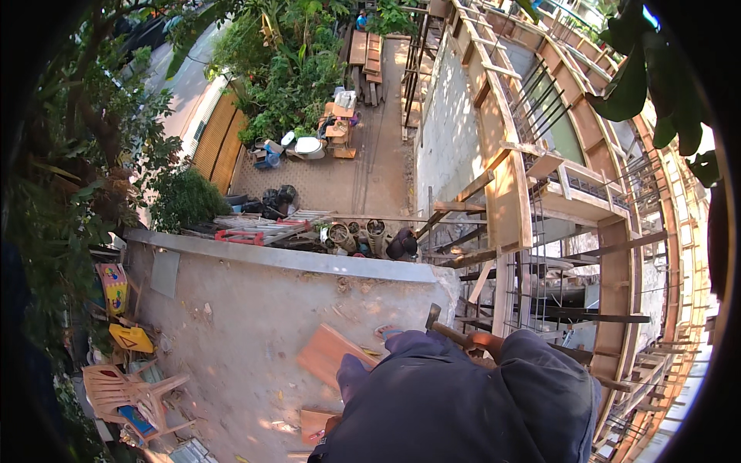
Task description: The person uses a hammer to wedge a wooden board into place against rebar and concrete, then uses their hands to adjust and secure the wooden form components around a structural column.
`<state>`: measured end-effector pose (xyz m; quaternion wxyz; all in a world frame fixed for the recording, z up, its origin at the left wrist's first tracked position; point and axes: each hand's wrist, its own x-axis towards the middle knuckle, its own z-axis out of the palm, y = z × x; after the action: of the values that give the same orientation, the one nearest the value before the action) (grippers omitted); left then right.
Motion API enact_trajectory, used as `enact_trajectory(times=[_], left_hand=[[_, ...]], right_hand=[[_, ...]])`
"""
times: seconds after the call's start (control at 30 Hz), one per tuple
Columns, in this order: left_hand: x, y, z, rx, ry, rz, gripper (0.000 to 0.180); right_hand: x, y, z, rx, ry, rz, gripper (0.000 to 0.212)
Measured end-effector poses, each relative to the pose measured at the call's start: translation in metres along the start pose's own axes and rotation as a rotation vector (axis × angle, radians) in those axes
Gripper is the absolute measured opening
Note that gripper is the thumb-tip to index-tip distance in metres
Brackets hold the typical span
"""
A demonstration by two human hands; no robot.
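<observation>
My right hand [485, 342] is wrapped round the wooden handle of a hammer [455, 332] at my right side. The dark hammer head [434, 315] points up and away, near the corner of the concrete slab. Only a small part of my left hand [333, 424] shows past my dark clothing, at the edge of a small reddish-brown board [312, 424]; its fingers are mostly hidden. Ahead of that, a larger reddish-brown board [332, 354] lies flat beside my leg. One sandalled foot [387, 332] rests near its far end.
A low ledge [285, 259] bounds the slab, with a lower yard beyond. Timber formwork [509, 201] and upright rebar [544, 100] rise on the right. To the left are a plastic chair [123, 390] and a yellow container [131, 338]. A red ladder [258, 233] lies past the ledge.
</observation>
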<state>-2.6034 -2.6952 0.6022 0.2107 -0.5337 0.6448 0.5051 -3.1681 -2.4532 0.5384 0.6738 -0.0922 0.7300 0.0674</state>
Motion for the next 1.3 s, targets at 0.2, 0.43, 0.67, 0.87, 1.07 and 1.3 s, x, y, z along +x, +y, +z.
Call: enact_trajectory(times=[0.2, 0.43, 0.67, 0.87, 1.07, 1.3], left_hand=[[0.004, -0.035, 0.008, -0.063, 0.086, -0.063, 0.042], [0.01, -0.023, -0.01, -0.277, 0.115, -0.1, 0.034], [0.044, 0.021, -0.048, -0.741, 0.123, -0.109, 0.023], [0.061, 0.026, -0.129, -0.905, 0.087, -0.067, 0.02], [0.09, -0.005, -0.164, -0.942, -0.034, -0.136, 0.019], [0.096, -0.048, -0.194, -0.712, 0.073, -0.17, 0.018]], right_hand=[[-0.02, -0.044, -0.013, 0.0, 0.033, 0.072, 0.016], [-0.01, -0.073, -0.025, -0.121, 0.051, 0.082, 0.026], [-0.005, -0.105, -0.024, 0.001, 0.122, 0.039, 0.029], [-0.028, -0.201, -0.024, -0.07, 0.021, 0.076, 0.022], [0.0, -0.245, -0.04, -0.071, 0.025, 0.201, 0.015], [-0.031, -0.401, -0.03, -0.354, 0.153, -0.014, 0.025]])
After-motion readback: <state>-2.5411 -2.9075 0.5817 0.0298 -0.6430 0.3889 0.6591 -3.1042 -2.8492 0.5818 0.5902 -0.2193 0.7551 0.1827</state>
